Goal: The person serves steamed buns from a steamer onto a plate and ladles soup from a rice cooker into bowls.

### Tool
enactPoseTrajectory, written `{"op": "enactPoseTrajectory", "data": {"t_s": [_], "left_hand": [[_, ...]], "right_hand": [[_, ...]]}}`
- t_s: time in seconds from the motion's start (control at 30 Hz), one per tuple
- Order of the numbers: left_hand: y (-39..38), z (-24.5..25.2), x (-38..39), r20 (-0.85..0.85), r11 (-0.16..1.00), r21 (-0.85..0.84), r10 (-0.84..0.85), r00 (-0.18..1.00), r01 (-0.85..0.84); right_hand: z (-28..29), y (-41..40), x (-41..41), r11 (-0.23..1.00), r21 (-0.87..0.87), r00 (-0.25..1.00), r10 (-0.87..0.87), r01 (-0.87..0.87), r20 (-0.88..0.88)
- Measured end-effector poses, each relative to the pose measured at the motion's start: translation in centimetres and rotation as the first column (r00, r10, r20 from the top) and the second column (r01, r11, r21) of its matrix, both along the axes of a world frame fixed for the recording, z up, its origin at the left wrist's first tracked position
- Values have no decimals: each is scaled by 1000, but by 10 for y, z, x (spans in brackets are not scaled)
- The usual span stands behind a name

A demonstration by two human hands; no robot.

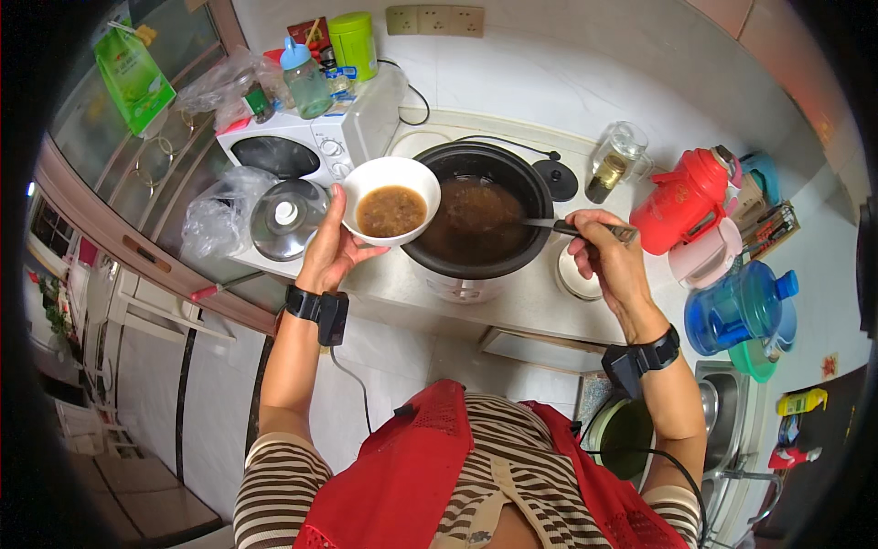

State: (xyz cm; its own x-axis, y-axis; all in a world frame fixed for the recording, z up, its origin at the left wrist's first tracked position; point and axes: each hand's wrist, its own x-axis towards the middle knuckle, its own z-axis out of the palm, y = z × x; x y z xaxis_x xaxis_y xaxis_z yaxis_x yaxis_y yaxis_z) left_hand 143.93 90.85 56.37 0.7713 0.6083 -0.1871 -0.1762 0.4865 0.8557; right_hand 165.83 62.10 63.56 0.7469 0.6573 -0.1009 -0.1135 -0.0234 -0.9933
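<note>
A white bowl (424, 177) of brown soup (391, 211) rests in my left hand (329, 250), tilted a little at the left rim of the cooker. My right hand (607, 264) grips the dark handle of a ladle (562, 225). Its metal shank slopes down into the brown liquid (473, 226), which hides the ladle's head. That liquid lies in the black inner pot (538, 192) of a white electric cooker (466, 288) on the counter. Left of the bowl is a glass pot lid (288, 219) with a white knob.
A microwave (370, 113) stands behind on the left. To the right are a glass pitcher (614, 158), a red thermos (679, 202), a pink jug (710, 254) and a blue water container (730, 309). White dishes (576, 274) lie below my right hand. A sink (720, 418) is at lower right.
</note>
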Motion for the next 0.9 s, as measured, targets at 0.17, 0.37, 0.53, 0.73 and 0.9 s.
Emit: {"op": "enactPoseTrajectory", "data": {"t_s": [0.17,0.37,0.53,0.73,0.9], "left_hand": [[3,-5,1,-10,1000,-7,-15,1000,15],[4,-7,0,-15,1000,-2,-12,1000,11],[6,-7,1,-32,999,-26,-19,999,19],[4,-6,0,-44,999,-27,-32,999,31],[7,-9,0,-21,998,-41,-47,999,47]], "right_hand": [[44,0,-2,999,35,997,18,-21,78],[92,3,-16,994,100,987,34,-50,157],[97,11,-27,981,154,983,97,-121,159],[81,12,-53,968,-34,881,242,-250,406],[55,2,-55,913,-46,332,194,-405,923]]}}
